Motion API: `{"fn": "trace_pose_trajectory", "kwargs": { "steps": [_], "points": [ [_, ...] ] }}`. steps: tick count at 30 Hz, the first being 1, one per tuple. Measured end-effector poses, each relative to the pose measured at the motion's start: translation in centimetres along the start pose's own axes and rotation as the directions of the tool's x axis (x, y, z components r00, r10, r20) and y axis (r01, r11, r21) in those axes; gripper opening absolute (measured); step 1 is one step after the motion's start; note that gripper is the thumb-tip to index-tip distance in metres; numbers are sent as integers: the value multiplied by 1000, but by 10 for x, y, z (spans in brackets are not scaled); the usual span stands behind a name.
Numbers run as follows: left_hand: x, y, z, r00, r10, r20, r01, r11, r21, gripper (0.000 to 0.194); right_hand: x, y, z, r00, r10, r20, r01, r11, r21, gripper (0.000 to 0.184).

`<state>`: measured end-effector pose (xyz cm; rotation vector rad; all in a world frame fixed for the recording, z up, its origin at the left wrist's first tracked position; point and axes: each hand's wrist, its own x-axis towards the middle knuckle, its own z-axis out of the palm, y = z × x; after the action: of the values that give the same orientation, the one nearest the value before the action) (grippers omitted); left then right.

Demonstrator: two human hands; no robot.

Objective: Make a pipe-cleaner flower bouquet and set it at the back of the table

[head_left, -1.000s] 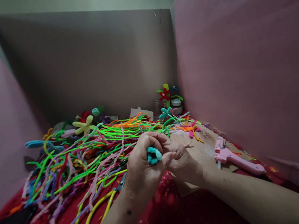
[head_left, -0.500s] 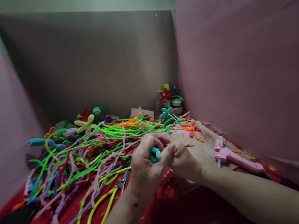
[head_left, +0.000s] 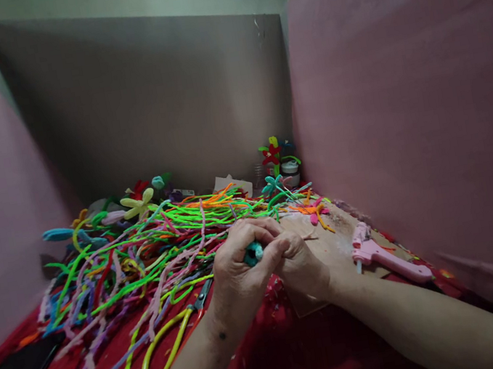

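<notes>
- Pink side walls [head_left: 405, 122] are hemming in the work to left and right, and a grey back panel [head_left: 144, 101] is closing off the far side.
- Red cloth [head_left: 274, 361] is covering the table and showing, dotted with scraps, between the forearms on the near side.
- Heaped fuzzy stems [head_left: 199, 215], green, pink, orange and purple, are crowding the left and far sides, leaving little room that way.
- Brown board [head_left: 337, 257] is lying under and right of the hands, its surface showing as far as the glue gun.
- Both hands are meeting above the near left part of the board: the left hand [head_left: 238, 267] is gripping a teal roll, while the right hand [head_left: 304, 266] is resting bent against it; whether it is pinching something I cannot tell.
- Pink glue gun [head_left: 389, 260] is lying beyond the right forearm, handle pointing toward the near right.
- Yellow-handled scissors [head_left: 177, 339] are lying just beside the left wrist, partly behind it.
- Orange-and-pink fuzzy piece [head_left: 316, 211] is sitting toward the board's far edge.
- Teal roll [head_left: 252, 254] is peeking out between left thumb and forefinger, its visible end facing the wearer; the fist is hiding its length, so I cannot tell its long axis exactly.
</notes>
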<state>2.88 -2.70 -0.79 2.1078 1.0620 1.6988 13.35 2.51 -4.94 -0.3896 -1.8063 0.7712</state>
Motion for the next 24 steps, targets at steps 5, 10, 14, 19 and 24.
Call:
{"fn": "trace_pose_trajectory", "kwargs": {
  "steps": [5,10,14,19,24],
  "points": [
    [2,-6,-1,999,-45,17,46,998,-32,45,1,1,-3,999,38,0,-38,993,115,20],
    [3,-15,0,998,-65,7,65,993,-98,71,8,-4,-4,986,164,-3,-154,933,326,14],
    [5,-18,0,991,-136,-15,135,988,-79,66,15,-1,-4,949,312,40,-273,755,596,18],
    [8,-33,1,932,-358,-51,354,933,-70,49,17,13,-3,799,601,30,-427,531,732,17],
    [5,-48,7,921,-387,-38,389,915,106,45,19,12,-2,767,641,17,-404,462,789,16]
  ]
}}
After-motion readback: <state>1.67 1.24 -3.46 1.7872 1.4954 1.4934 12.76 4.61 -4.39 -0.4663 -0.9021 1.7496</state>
